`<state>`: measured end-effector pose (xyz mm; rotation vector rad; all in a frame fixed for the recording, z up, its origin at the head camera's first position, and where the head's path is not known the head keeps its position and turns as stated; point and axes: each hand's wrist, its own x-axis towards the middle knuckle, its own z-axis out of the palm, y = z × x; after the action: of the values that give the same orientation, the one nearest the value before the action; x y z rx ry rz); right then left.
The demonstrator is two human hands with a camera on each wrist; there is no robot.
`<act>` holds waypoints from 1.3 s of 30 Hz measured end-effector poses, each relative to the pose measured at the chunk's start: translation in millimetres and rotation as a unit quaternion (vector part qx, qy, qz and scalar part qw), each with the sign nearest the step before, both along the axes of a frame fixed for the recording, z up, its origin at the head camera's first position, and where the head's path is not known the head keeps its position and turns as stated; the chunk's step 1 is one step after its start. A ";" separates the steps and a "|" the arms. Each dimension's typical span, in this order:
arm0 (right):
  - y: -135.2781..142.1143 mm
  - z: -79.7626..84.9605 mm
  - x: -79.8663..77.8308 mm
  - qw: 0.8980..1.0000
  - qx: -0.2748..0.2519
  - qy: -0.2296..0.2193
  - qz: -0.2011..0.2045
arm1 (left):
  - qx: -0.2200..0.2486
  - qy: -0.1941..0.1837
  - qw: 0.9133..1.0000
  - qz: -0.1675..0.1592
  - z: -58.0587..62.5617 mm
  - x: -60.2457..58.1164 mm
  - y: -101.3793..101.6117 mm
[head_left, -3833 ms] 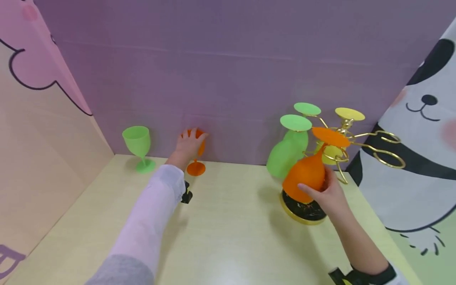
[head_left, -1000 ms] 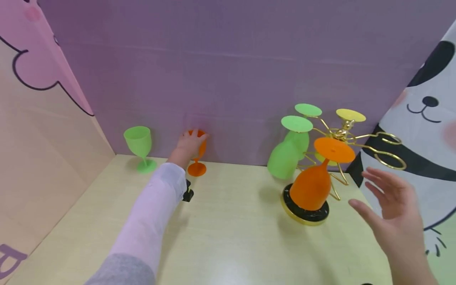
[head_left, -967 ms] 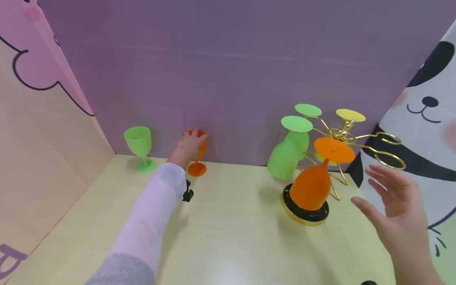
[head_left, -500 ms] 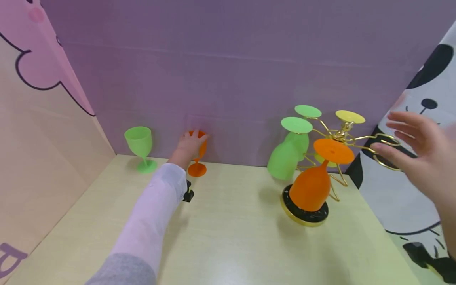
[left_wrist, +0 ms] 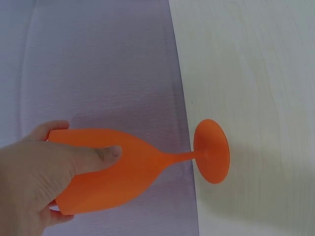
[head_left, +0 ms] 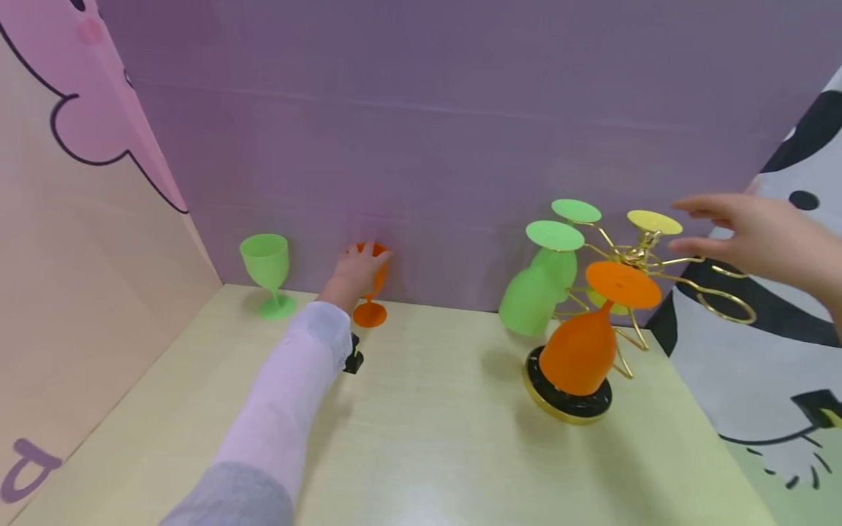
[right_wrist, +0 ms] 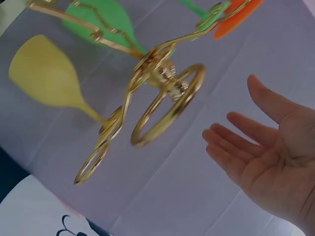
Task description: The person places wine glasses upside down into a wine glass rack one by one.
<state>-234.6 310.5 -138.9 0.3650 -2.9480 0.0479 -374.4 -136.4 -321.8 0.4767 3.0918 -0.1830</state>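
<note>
My left hand grips an orange goblet by its bowl near the rim. The goblet stands upright, its foot on the table by the back wall. In the left wrist view my thumb lies along the bowl, with fingertips past the rim. My right hand is in the air at the right of a gold goblet rack, thumb and fingers apart, holding nothing. From the rack hang, upside down, an orange goblet, two green goblets and a yellow goblet. Two gold loops at the right hold no goblet.
A green goblet stands upright at the back left of the pale table. The rack's round black base with a gold edge sits at the right. A purple backdrop rises behind, with printed side panels.
My right hand let go of the orange goblet hanging on the rack. It moved right, then up beside the rack's top. My left hand keeps its grip; the head view shifts slightly.
</note>
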 end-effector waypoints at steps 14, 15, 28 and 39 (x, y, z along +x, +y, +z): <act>-1.1 3.0 -44.9 0.987 0.048 -0.089 0.122 | 0.017 0.005 1.000 0.009 -4.6 -2.1 -11.0; -1.6 1.2 -45.6 0.987 0.045 -0.091 0.124 | 0.014 0.007 1.000 0.008 -4.7 -2.7 -11.2; -9.1 -8.5 -57.1 0.986 0.069 -0.060 0.140 | 0.004 0.009 1.000 0.011 -4.6 -3.2 -11.1; -18.5 -7.3 -59.0 0.986 0.081 -0.065 0.129 | 0.008 0.000 1.000 0.013 -1.3 -0.3 -12.3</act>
<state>-293.6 292.0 -146.2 0.7932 -3.0202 -0.1404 -374.7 -148.7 -323.1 0.4369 3.0991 -0.1581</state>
